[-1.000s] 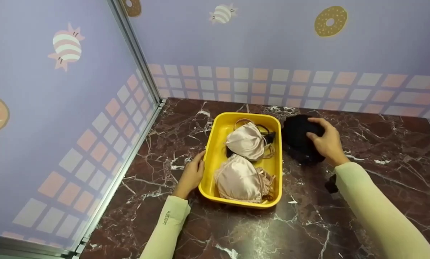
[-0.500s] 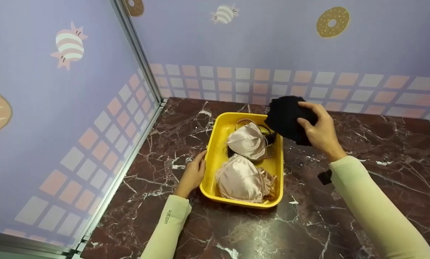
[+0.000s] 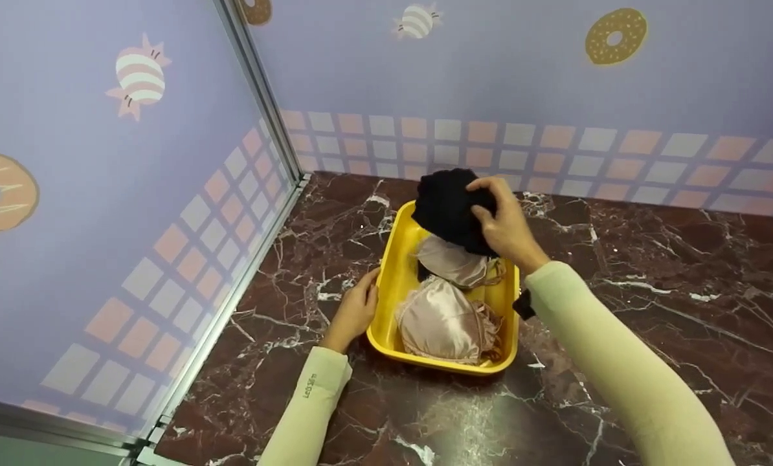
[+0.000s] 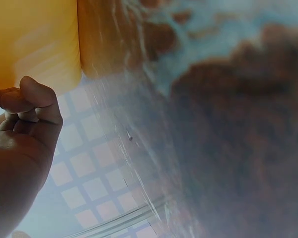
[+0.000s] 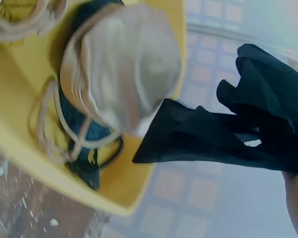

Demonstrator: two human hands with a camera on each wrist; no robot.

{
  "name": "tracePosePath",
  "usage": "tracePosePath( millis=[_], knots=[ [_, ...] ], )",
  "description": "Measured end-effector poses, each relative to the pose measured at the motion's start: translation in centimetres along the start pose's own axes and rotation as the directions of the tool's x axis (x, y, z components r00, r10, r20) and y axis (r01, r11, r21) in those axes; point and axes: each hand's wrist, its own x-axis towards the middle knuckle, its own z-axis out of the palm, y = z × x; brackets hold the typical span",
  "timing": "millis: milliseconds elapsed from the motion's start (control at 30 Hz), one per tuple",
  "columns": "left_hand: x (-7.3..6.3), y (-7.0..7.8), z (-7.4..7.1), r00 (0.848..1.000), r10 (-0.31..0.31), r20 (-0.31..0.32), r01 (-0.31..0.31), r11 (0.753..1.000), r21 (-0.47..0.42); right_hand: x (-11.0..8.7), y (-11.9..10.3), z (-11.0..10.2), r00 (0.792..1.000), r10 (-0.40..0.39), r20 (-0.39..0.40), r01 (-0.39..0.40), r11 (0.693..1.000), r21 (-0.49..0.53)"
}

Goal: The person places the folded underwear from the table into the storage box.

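Observation:
My right hand (image 3: 506,223) pinches a black bra (image 3: 448,207), folded cup over cup, and holds it over the far end of a yellow tray (image 3: 386,317). In the right wrist view the black bra (image 5: 203,134) hangs in loose folds beside a satin cup. Two pale pink satin bras lie in the tray: the nearer bra (image 3: 439,320) shows whole, while the farther bra (image 3: 454,262) is partly covered by the black one. My left hand (image 3: 354,310) grips the tray's left side, its fingers (image 4: 37,94) bent against the yellow wall in the left wrist view.
Dark fabric (image 5: 82,134) and beige straps (image 5: 49,119) lie under the satin cups. The tray stands on a dark red marble-patterned tabletop (image 3: 652,310). Lilac wall panels (image 3: 490,71) close off the back and left, joined by a metal corner strip (image 3: 267,103).
The right hand has lifted the black bra from the table right of the tray and carried it left over the tray's far end. The left hand has stayed at the tray's side.

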Motion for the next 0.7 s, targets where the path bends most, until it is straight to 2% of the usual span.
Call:
tracePosePath(
  millis=[100,200,267,367,433,500,600,700],
  knots=[
    [0.1,0.1,0.1,1.000,-0.004,0.012,0.004,1.000,0.005,-0.5,0.8,1.2,0.995,0.062,0.077,-0.064,0.998,0.013],
    [0.1,0.1,0.2,1.000,0.006,0.017,-0.007,1.000,0.011,-1.4,1.9,1.8,0.970,0.178,0.167,-0.180,0.984,-0.002],
    [0.1,0.0,0.2,1.000,0.017,0.011,-0.017,1.000,0.014,-2.1,2.6,1.8,0.936,0.271,0.226,-0.268,0.962,-0.042],
    [0.1,-0.1,0.1,0.999,0.034,-0.001,-0.034,0.999,0.012,-2.7,3.3,1.6,0.870,0.396,0.296,-0.369,0.918,-0.143],
    [0.1,-0.2,0.1,0.999,0.036,-0.008,-0.036,0.999,0.018,-3.0,3.5,1.4,0.830,0.449,0.332,-0.399,0.892,-0.211],
    [0.1,-0.3,0.1,0.999,0.032,-0.007,-0.032,0.999,0.020,-3.1,3.6,1.2,0.802,0.478,0.359,-0.405,0.876,-0.262],
    [0.0,-0.4,0.1,1.000,0.027,-0.006,-0.027,0.999,0.024,-3.2,3.5,1.2,0.793,0.481,0.374,-0.390,0.873,-0.294],
    [-0.2,-0.6,0.1,1.000,0.030,-0.008,-0.029,0.999,0.029,-3.2,3.3,1.1,0.802,0.467,0.371,-0.372,0.878,-0.301]
  ],
)
